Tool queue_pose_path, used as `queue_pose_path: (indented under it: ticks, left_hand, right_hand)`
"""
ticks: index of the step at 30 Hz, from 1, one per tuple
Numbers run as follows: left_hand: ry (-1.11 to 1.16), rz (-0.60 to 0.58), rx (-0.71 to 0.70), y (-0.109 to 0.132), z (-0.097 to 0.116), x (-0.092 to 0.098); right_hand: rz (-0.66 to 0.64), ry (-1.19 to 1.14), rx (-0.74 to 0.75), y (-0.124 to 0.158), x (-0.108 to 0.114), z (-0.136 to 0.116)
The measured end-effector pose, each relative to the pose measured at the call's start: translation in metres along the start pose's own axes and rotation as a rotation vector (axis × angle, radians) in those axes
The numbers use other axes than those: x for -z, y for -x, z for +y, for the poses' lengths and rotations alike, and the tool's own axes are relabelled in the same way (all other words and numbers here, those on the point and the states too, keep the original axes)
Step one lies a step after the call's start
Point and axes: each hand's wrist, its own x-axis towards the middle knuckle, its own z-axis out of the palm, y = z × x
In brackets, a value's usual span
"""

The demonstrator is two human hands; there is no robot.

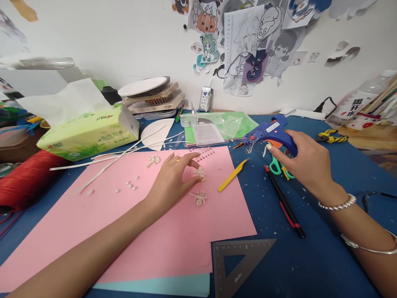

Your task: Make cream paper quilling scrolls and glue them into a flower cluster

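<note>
Two hands are in view, both yours. Your left hand (175,171) is over the pink paper (167,240), fingers curled and thumb out, with the middle ornament (201,173) between their tips; you cannot tell from here whether they grip it or only touch it. Your right hand (310,159) is wrapped around the handle of the blue glue gun (274,131), raised over the far right of the worktop (328,256), its nozzle aimed left, apart from the ornaments.

On the pink paper you have a second ornament (200,198) just nearer than the middle one, and a third (153,160) farther off to the left. Small white beads (130,186) lie scattered left of your left hand. Right of the ornaments, yellow tweezers (232,176) lie slanted near the paper's right edge.

White strips (116,156) cross the far left edge of the paper, near the tissue box (93,133). Red thread (34,178) lies at the left. Below your right hand are the green scissors (274,166) and a black-and-red pen (285,203); the set square (238,273) lies nearest you, and the pliers (330,136) sit far right.
</note>
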Motion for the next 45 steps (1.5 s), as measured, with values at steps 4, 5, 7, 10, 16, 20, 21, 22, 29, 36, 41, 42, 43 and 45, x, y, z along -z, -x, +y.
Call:
queue_pose_path:
  ticks: [4,5,7,10,16,20,21,22,29,36,41,42,43,45]
  left_hand:
    - [0.027,-0.040,0.029,-0.003,-0.004,-0.001]
    - [0.030,-0.052,0.027,-0.004,-0.004,-0.002]
    - [0.034,-0.065,0.017,-0.004,-0.005,-0.003]
    - [0.044,-0.070,0.015,-0.004,-0.004,-0.004]
    - [-0.033,0.019,-0.032,-0.002,-0.003,0.022]
    - [-0.259,0.166,-0.001,0.025,-0.017,0.056]
    - [-0.333,0.129,-0.018,0.035,-0.023,0.062]
    - [-0.393,0.125,-0.040,0.045,-0.029,0.065]
    - [-0.560,0.000,-0.065,0.089,-0.056,0.057]
    - [-0.501,-0.005,-0.102,0.083,-0.042,0.054]
    - [-0.473,-0.092,-0.218,0.082,-0.028,0.041]
    - [-0.465,-0.105,-0.223,0.082,-0.028,0.038]
    - [-0.451,-0.115,-0.219,0.082,-0.027,0.036]
    - [-0.403,-0.115,-0.190,0.081,-0.027,0.035]
  right_hand:
    - [-0.001,-0.012,-0.033,0.000,0.001,0.003]
    - [-0.001,-0.017,-0.036,0.000,0.001,0.003]
    - [-0.001,-0.021,-0.037,0.000,0.001,0.003]
    - [0.008,-0.028,-0.026,0.001,-0.001,0.004]
    - [0.032,-0.056,0.019,0.004,-0.002,0.006]
    - [0.030,-0.064,0.006,0.004,-0.001,0.006]
    - [0.030,-0.070,0.001,0.004,-0.001,0.005]
    - [0.025,-0.076,-0.003,0.004,-0.001,0.004]
    - [-0.039,-0.121,-0.009,0.006,-0.001,-0.006]
    - [-0.083,-0.112,0.013,0.009,-0.007,-0.011]
    - [-0.094,-0.126,0.006,0.011,-0.011,-0.011]
    - [-0.092,-0.129,0.004,0.011,-0.011,-0.011]
    - [-0.089,-0.129,0.001,0.011,-0.011,-0.011]
    - [-0.087,-0.125,-0.003,0.012,-0.011,-0.011]
